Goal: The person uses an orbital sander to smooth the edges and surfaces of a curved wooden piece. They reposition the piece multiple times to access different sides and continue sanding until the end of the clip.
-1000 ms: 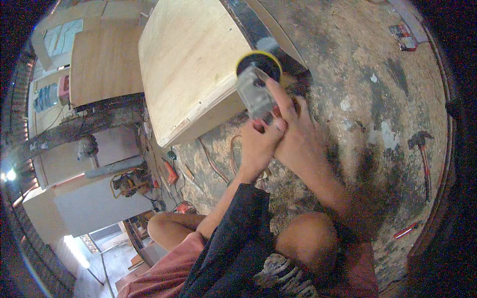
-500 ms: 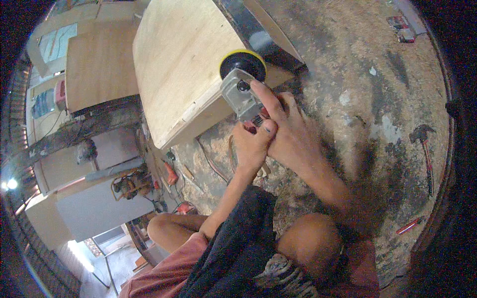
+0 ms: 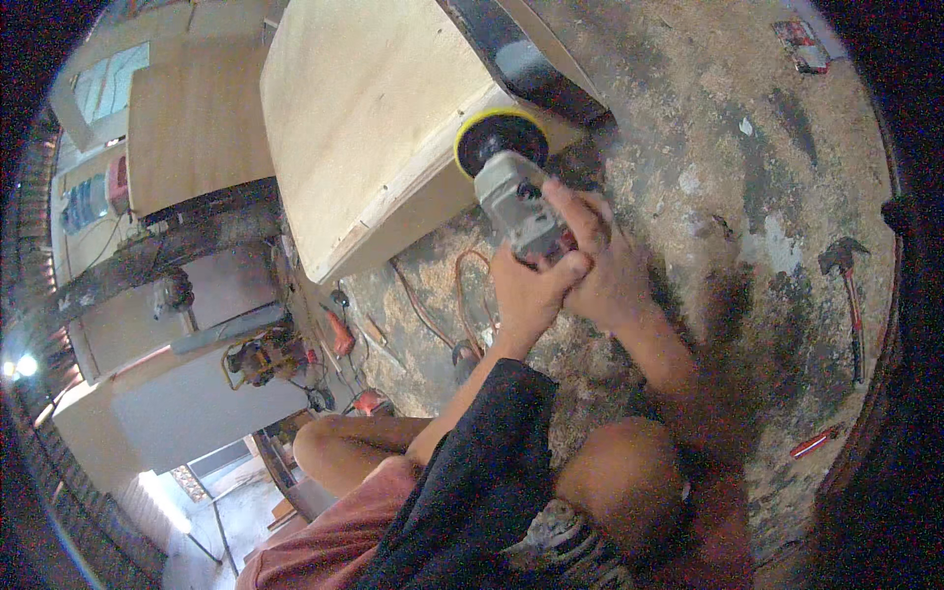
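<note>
Both my hands are wrapped round a grey angle grinder (image 3: 516, 202) fitted with a black, yellow-rimmed sanding pad (image 3: 500, 146). My left hand (image 3: 529, 295) grips the rear of its body, and my right hand (image 3: 612, 270) closes over it from the right, fingers along the top, somewhat blurred. The pad lies at the near right edge of a pale plywood box (image 3: 374, 128); whether it touches the wood I cannot tell. Beyond the pad, a dark glossy panel (image 3: 521, 64) runs along the box's right side. The grinder's rear end is hidden by my hands.
Sawdust covers the stained floor (image 3: 678, 128). A claw hammer (image 3: 848, 295) and a red-handled tool (image 3: 814, 442) lie at the right. Orange power tools (image 3: 339, 334) and a looped cord (image 3: 460, 280) lie left of my hands. Another wooden panel (image 3: 202, 123) stands at the far left.
My hands and the grinder have shifted a little right and toward me. The pad has moved along with them, off the top face toward the box's edge.
</note>
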Available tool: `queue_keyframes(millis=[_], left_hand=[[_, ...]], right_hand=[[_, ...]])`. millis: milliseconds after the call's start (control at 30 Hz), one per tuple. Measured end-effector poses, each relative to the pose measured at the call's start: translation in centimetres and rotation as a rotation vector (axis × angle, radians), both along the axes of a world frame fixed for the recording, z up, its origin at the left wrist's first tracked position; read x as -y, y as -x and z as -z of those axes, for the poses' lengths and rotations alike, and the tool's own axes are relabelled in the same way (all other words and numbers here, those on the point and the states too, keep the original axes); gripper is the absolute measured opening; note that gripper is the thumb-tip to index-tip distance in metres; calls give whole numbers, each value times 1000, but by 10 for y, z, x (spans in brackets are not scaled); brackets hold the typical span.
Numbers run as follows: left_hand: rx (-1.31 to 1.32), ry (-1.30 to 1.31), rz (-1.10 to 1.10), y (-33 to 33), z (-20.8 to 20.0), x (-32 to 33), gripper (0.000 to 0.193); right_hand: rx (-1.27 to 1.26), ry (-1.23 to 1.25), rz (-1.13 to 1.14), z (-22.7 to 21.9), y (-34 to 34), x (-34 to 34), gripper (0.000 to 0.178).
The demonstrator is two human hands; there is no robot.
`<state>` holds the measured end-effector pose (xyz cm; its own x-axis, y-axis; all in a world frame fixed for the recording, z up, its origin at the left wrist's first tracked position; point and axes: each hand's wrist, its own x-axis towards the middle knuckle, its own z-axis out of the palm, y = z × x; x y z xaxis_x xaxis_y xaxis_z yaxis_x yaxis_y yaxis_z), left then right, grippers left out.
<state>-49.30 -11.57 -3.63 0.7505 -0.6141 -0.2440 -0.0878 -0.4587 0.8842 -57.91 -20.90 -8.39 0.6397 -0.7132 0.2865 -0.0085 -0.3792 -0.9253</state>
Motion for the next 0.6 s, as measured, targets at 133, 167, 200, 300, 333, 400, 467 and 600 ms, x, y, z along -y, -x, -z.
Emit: queue_keyframes(millis=[133,167,200,300,333,400,467,600], left_hand=[[-27,120,5,-13,5,8,63],[-25,104,-26,-14,6,10,64],[-36,31,-69,-15,6,10,65],[-18,-2,-120,-12,9,10,62],[29,49,-29,-11,10,10,61],[137,58,68,-9,11,10,60],[25,132,-19,-8,10,11,58],[29,55,-72,-10,6,12,57]], right_hand=[[47,-38,34,8,-14,7,88],[40,-25,-42,8,-15,8,88],[32,-29,-85,7,-17,8,88],[75,-19,-48,6,-16,9,89],[92,-1,-52,6,-15,9,90],[83,62,43,7,-13,10,89],[57,92,28,8,-13,11,89],[6,114,-49,7,-15,10,89]])
